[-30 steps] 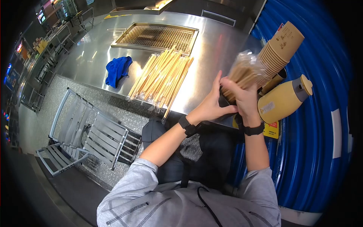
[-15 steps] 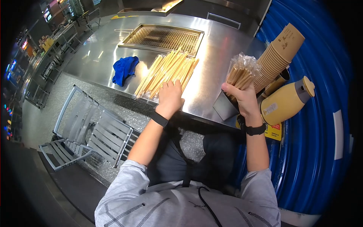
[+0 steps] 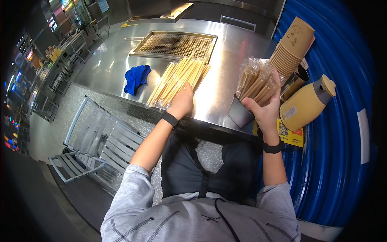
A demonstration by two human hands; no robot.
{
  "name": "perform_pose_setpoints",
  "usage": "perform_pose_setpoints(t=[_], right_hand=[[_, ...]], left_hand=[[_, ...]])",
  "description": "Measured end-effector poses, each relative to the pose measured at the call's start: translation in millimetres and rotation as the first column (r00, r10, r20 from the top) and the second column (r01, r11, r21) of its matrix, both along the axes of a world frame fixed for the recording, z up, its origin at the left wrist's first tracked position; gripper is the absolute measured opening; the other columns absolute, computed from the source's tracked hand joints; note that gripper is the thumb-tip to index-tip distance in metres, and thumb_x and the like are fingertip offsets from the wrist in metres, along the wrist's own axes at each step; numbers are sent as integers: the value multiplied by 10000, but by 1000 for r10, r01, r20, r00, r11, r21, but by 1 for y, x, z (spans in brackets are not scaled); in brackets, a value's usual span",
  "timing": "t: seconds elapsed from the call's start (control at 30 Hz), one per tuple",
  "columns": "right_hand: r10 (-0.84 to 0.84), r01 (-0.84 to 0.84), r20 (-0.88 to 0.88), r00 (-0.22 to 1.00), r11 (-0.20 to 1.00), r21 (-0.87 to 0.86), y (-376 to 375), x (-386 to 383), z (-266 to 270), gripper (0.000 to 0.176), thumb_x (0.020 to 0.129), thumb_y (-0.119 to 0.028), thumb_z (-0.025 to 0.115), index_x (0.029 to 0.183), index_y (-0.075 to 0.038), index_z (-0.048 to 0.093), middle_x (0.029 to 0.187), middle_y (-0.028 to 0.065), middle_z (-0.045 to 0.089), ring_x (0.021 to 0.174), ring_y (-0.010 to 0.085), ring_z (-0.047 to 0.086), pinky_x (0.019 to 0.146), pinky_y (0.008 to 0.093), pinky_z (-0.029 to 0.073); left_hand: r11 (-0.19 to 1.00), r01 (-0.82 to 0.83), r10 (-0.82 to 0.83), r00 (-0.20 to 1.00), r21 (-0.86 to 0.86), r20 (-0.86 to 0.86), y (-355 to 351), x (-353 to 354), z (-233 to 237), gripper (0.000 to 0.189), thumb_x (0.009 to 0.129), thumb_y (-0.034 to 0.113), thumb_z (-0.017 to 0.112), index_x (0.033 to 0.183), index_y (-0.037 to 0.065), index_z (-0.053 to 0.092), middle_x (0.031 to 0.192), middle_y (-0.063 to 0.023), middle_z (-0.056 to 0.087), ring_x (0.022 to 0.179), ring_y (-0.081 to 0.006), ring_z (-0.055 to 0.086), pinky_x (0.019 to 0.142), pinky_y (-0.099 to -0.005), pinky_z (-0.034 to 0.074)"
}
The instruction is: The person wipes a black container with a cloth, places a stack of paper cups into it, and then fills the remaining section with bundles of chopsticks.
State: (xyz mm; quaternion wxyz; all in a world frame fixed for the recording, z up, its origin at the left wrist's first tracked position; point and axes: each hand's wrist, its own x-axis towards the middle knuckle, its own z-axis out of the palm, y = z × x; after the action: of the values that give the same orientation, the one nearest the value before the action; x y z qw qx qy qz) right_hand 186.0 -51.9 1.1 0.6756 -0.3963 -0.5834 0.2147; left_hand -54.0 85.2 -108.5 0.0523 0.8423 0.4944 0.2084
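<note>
Many wrapped chopsticks [image 3: 174, 82] lie in a pile on the metal table [image 3: 219, 84], left of centre. My left hand [image 3: 182, 101] is at the near right side of this pile, its fingers curled against the sticks. On the right, a metal holder [image 3: 240, 113] has a bunch of wrapped chopsticks [image 3: 256, 82] standing in it. My right hand [image 3: 267, 109] is closed round the right side of that bunch, thumb in front, just above the holder's rim. Some of its fingers are hidden behind the wrappers.
A blue cloth [image 3: 136, 79] lies left of the pile, and a grill grate [image 3: 175, 44] is set behind it. Stacked paper cups [image 3: 292, 46], a dark metal cup [image 3: 295, 82] and a yellow jug [image 3: 307, 103] stand right. A grey folding chair [image 3: 94, 137] is at lower left.
The bunch under my right hand now sits lower and further into the holder, its tops spread wider. My left hand has shifted slightly along the pile's near edge. The view has shifted slightly.
</note>
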Motion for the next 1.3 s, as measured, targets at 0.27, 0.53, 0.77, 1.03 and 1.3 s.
perform_pose_setpoints(t=[0.27, 0.53, 0.77, 1.03, 1.3], right_hand=[[-96, 99, -76, 993, 995, 32, -29, 5, -24, 1161, 667, -89, 900, 1522, 13, 120, 1484, 177, 340, 1366, 273, 382, 1137, 378, 323], [-374, 375, -15, 927, 925, 66, -79, -5, -50, 1138, 731, -396, 860, 1505, 65, 165, 1493, 236, 335, 1384, 322, 364, 1157, 420, 255], [71, -120, -406, 911, 988, -96, -126, -34, -30, 776, 846, -518, 724, 1319, 8, 406, 1215, 212, 602, 1198, 313, 571, 1074, 483, 380], [-76, 167, -448, 891, 971, 168, -124, 40, 9, 327, 1069, -317, 410, 809, -120, 416, 582, -38, 294, 483, 63, 285, 524, 226, 303], [-476, 455, -165, 864, 878, -150, -50, 75, -50, 169, 905, -93, 696, 903, -54, 532, 734, 8, 569, 640, 85, 563, 594, 227, 452]], left_hand=[[978, 114, 27, 759, -173, 651, -24, -2, 50, 607, 913, 29, 533, 1458, -6, 269, 1062, -185, 594, 866, -256, 610, 776, -339, 503], [946, 301, -228, 360, 119, 905, -123, 27, 59, 596, 975, 57, 527, 1465, 5, 193, 996, -59, 520, 710, -88, 503, 591, -207, 425], [639, 749, -757, 573, 175, 315, -173, 64, 43, 562, 731, -2, 717, 1262, 73, 550, 1123, -131, 598, 990, -328, 603, 803, -390, 483], [873, 475, -437, 655, 115, 616, -146, 73, 37, 1006, 655, 314, 910, 1404, -18, 326, 1350, -193, 473, 1254, -327, 488, 1036, -423, 388], [925, 310, -366, 563, 221, 741, -108, 114, 92, 1424, 568, 348, 955, 1506, -40, -44, 1479, -325, 258, 1377, -402, 336, 1137, -472, 277]])
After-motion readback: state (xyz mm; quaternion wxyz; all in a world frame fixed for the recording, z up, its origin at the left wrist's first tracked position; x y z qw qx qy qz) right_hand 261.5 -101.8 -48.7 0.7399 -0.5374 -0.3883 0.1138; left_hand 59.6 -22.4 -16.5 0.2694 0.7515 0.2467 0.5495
